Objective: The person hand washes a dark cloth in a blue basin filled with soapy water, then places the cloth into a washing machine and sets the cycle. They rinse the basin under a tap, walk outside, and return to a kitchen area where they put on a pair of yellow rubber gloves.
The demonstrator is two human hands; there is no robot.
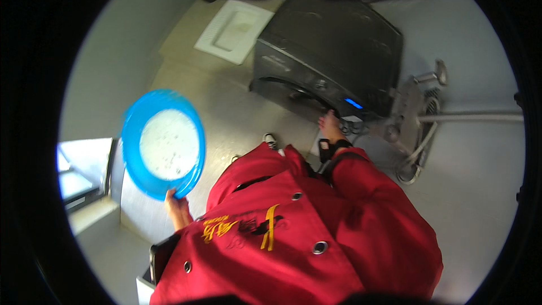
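My left hand (177, 208) grips the near rim of a blue plastic basin (135, 165), off to my left. White, foamy liquid (169, 144) with dark specks lies in its bottom. My right hand (329, 126) reaches forward to the front of a black front-loading washing machine (330, 38), below its lit blue display (353, 103). Its fingers are at the edge of the dark, round door (296, 93); blur hides whether they hold it. A dark band with a device (326, 149) is on my right wrist.
A white squat toilet (233, 31) is set in the floor beyond the machine. Along the right wall are a metal fixture (430, 77), a pale pipe (470, 117) and a hose (425, 142). An opened window (82, 169) with a sill is at the left.
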